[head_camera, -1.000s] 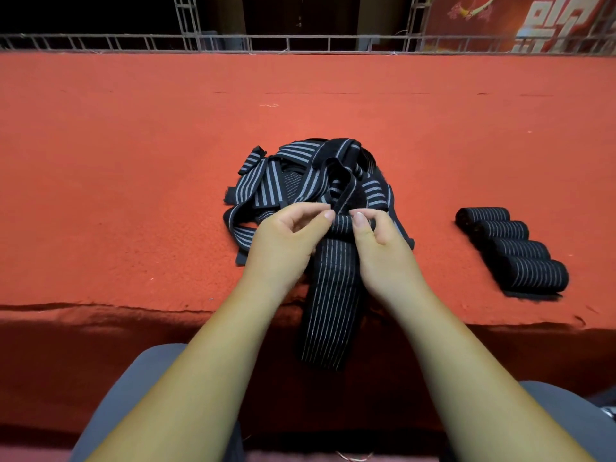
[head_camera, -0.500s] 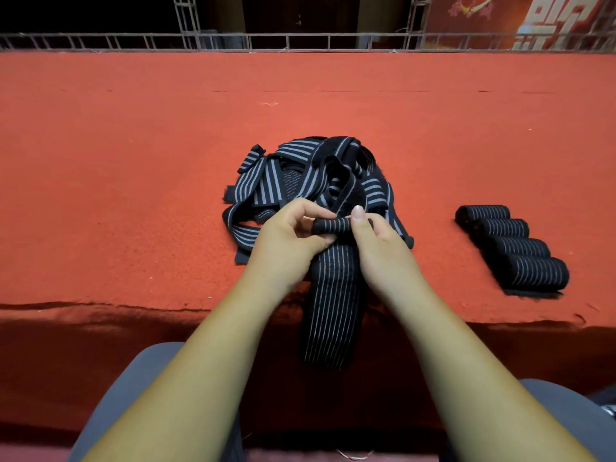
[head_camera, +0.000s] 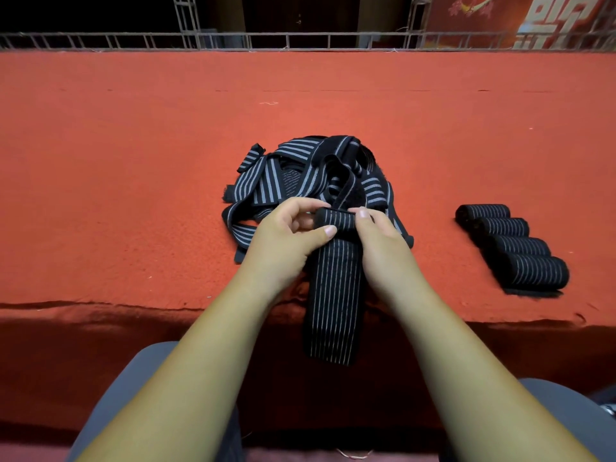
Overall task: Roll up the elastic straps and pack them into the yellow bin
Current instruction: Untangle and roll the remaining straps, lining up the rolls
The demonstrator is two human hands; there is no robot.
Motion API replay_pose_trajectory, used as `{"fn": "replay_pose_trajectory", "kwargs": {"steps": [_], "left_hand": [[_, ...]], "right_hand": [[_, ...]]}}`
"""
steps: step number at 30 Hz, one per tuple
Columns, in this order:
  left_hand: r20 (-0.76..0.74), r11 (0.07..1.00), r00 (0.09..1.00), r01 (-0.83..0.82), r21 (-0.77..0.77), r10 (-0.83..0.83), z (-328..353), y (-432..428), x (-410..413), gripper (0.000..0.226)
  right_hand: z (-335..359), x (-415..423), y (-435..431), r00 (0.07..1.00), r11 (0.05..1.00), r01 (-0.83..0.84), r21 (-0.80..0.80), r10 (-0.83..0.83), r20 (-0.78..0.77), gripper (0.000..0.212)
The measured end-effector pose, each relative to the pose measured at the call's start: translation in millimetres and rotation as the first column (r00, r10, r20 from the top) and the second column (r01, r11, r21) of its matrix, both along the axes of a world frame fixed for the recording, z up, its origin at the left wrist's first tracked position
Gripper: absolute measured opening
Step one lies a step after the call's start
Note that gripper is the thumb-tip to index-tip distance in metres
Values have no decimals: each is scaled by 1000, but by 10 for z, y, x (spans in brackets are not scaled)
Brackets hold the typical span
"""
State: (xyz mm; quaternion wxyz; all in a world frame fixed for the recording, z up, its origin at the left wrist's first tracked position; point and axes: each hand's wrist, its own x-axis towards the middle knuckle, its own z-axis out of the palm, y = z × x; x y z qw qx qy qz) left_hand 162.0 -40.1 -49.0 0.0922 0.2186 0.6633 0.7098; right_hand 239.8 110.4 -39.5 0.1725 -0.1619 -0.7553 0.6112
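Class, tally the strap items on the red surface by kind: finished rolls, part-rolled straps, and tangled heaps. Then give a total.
Finished rolls: 4
Part-rolled strap, gripped by the left hand and the right hand: 1
Tangled heap of loose straps: 1 (the straps in it cannot be counted)
Total: 6

Four rolled straps (head_camera: pixel 513 248); one part-rolled strap (head_camera: pixel 335 295); loose strap pile (head_camera: pixel 300 175), count unclear.

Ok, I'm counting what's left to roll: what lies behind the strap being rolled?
A tangled pile of loose striped straps on the red carpet. The left hand, right hand and roll hide its near edge.
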Motion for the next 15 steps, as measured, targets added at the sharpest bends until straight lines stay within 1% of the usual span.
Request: {"fn": "replay_pose_trajectory", "kwargs": {"steps": [2,5,7,9,12,15], "left_hand": [[18,1000,1000,16,-6,-15,2,-6,3,34],[74,999,997,39,2,-39,23,-1,32,24],[38,1000,999,30,3,-30,13,-9,17,20],[-20,1000,1000,8,12,-8,9,-26,11,22],[-116,999,992,-44,-14,43,-11,-20,27,28],[-139,998,989,-57,-39,51,-66,1,9,31]], "right_hand": [[-11,-1,4,1000,999,17,45,-16,-13,36],[-40,-7,4,998,996,34,81,-31,-49,31],[-33,-10,2,998,994,27,110,-21,-55,30],[-11,-1,-5,1000,993,-1,120,3,-22,34],[-10,12,-28,999,997,-25,69,24,28,43],[-15,16,-38,1000,999,-3,39,2,28,46]]}}
